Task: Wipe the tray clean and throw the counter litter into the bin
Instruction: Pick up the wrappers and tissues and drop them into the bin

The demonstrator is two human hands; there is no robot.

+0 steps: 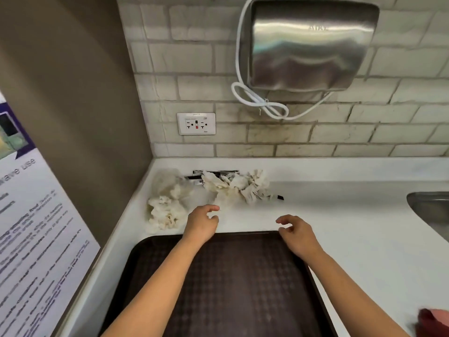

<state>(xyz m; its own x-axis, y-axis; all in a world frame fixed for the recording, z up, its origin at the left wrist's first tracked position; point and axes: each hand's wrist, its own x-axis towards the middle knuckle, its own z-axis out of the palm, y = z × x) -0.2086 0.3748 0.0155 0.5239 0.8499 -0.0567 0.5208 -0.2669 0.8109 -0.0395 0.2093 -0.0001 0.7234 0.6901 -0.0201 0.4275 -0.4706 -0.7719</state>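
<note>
Dark brown plastic: the tray (233,288) lies on the white counter (340,215), its near end cut off by the frame; both forearms cross over it.
Litter: crumpled paper napkins (167,210) sit in the counter's left corner, with a second heap (238,186) along the back wall, mixed with a dark wrapper (216,172).
Left hand: the left hand (201,222) hovers just past the tray's far edge, fingers loosely curled and apart, holding nothing; it is very near the corner napkins.
Right hand: the right hand (297,233) is likewise half open and empty, over the tray's far right corner.
Step in hand: probably reaching to gather litter.
Doing it well: scoop each heap whole from underneath, pinching loose scraps inside the wad so nothing trails; take the wrapper along with the back heap.
Hidden: no bin shows anywhere.
Cut off: a sink (430,207) at the right edge; a red object (432,322) at the lower right is too partial to identify.
Hard to tell: whether the tray is soiled; its dark texture masks any marks.
</note>
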